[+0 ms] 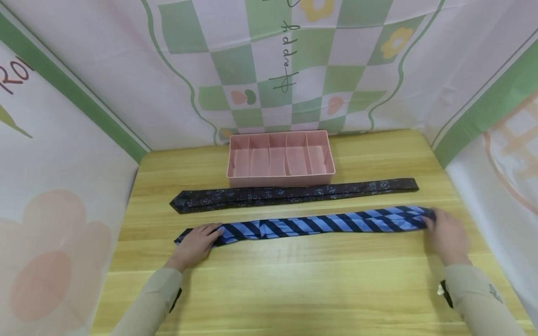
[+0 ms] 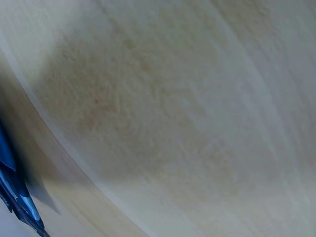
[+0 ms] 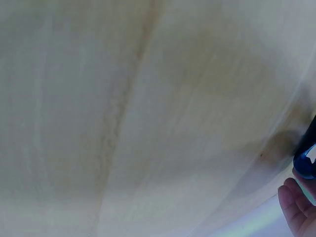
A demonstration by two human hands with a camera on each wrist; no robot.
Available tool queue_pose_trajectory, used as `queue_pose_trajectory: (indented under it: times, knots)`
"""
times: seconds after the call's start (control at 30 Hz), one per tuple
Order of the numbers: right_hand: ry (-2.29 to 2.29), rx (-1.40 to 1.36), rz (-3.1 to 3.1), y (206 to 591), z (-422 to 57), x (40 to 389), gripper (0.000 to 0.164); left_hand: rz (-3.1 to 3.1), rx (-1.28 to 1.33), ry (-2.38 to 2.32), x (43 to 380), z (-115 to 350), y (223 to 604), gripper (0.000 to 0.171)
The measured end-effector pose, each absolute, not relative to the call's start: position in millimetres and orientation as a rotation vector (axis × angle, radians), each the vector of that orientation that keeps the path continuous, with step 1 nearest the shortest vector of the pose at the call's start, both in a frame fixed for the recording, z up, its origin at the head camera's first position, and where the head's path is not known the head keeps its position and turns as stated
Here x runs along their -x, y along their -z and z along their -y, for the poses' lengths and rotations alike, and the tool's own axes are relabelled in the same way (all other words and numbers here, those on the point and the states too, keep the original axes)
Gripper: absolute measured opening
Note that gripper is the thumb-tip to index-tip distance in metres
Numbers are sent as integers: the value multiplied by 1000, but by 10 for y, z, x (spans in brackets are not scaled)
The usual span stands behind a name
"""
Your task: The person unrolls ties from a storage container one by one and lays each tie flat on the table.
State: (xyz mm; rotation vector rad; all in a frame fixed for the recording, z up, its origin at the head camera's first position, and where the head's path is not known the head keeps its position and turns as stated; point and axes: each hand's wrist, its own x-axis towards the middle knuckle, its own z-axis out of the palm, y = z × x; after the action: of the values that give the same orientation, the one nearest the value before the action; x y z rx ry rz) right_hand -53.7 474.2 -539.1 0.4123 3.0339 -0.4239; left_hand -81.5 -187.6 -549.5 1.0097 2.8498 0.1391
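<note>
A blue necktie with dark diagonal stripes (image 1: 311, 225) stretches across the table, folded over itself lengthwise. Near its left tip, my left hand (image 1: 195, 242) rests on it with the fingers laid across the fabric. At the other end my right hand (image 1: 449, 235) pinches the tie's folded end. The right wrist view catches the curled fingers (image 3: 296, 205) beside the looped fabric (image 3: 304, 165). Only a bit of blue striped fabric (image 2: 17, 187) shows at the edge of the left wrist view. Behind lies a dark floral necktie (image 1: 294, 193), laid out nearly parallel.
A pink box with several narrow compartments (image 1: 281, 180) stands at the back, just behind the floral tie. The wooden table (image 1: 290, 289) meets printed fabric walls (image 1: 269, 56) at the back and both sides.
</note>
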Motion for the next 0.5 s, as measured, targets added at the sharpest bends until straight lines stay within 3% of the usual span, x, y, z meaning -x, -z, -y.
queue_pose_trajectory:
  times: [0.5]
  knots:
    - [450, -480, -2971, 5306, -4774, 582, 57, -2834, -998, -134, 810, 1869, 5462, 40]
